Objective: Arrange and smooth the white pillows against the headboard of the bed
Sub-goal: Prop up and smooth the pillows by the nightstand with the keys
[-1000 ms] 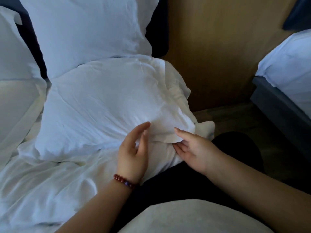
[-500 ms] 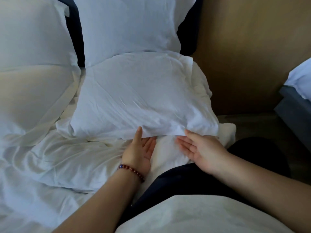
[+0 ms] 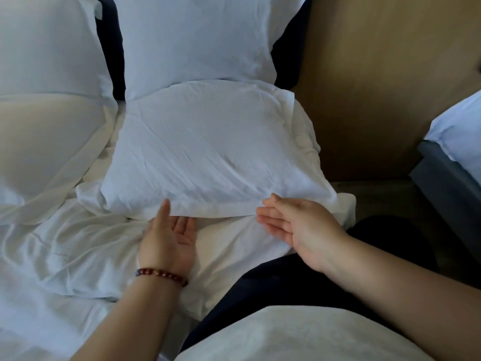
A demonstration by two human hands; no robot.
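A creased white pillow [image 3: 205, 149] lies flat on the bed in front of me. Behind it a second white pillow [image 3: 197, 37] stands upright against the dark headboard [image 3: 110, 45]. Another upright pillow [image 3: 49, 43] is at the far left, with one lying flat [image 3: 44, 142] below it. My left hand [image 3: 168, 238], wearing a bead bracelet, rests palm up at the near hem of the flat pillow, thumb against the edge. My right hand [image 3: 299, 227] is palm up at the hem's right end, fingertips just under the fabric. Neither hand grips anything.
A rumpled white sheet [image 3: 65, 256] covers the mattress at lower left. A wooden wall panel [image 3: 377, 87] rises to the right of the bed. A second bed [image 3: 458, 142] with white bedding stands at the far right across a narrow floor gap.
Both hands have let go of the pillow's near hem and turned palm up. The hem has dropped flat onto the sheet. The view has shifted left, showing more of the left pillows.
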